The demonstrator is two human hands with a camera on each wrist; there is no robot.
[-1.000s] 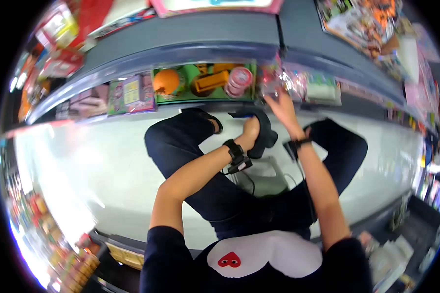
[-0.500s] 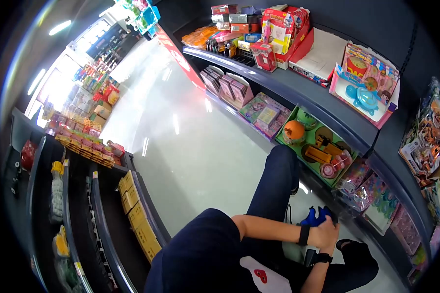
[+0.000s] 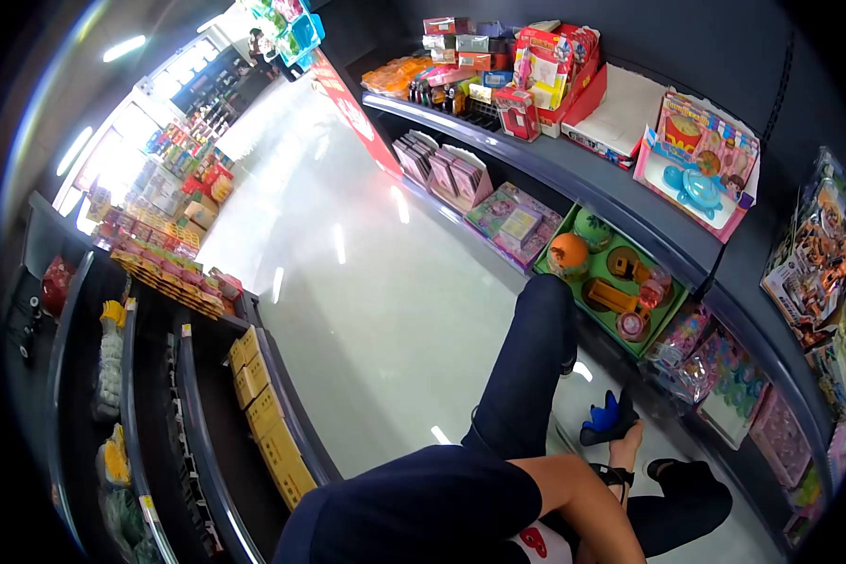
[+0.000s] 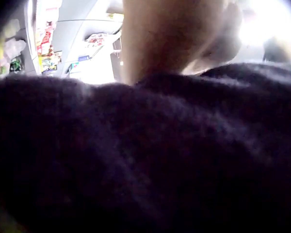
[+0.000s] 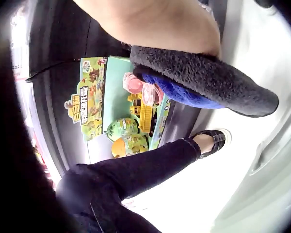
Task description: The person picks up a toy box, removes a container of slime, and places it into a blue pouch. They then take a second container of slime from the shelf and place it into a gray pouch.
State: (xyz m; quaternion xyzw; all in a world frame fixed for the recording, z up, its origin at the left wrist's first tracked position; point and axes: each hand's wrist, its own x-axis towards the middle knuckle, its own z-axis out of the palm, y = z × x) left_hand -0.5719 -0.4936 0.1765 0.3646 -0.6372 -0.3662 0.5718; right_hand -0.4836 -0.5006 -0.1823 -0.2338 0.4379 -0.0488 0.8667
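Note:
In the head view my right hand (image 3: 626,442) grips a folded fuzzy cloth (image 3: 606,420), dark grey on one side and blue on the other, low in front of the shelf. In the right wrist view the grey side of the cloth (image 5: 208,80) hangs under the hand, its blue side tucked beneath; the fingertips are hidden. My left hand is below the head view's edge, with only the bent left forearm (image 3: 583,493) showing. In the left wrist view part of the left hand (image 4: 179,34) shows above dark clothing (image 4: 136,145), its fingers hidden.
A green display box (image 3: 587,301) with toy pots and a yellow toy truck (image 3: 613,295) sits on the bottom shelf. Bagged toys (image 3: 691,362) lie beside it. Bent legs (image 3: 531,367) frame the floor (image 3: 376,310). Another shelf unit (image 3: 174,414) stands at left.
The left hand held the cloth earlier while the right reached to the shelf; the hands met, and now the right holds it. The left arm has drawn back. The head view has swung left.

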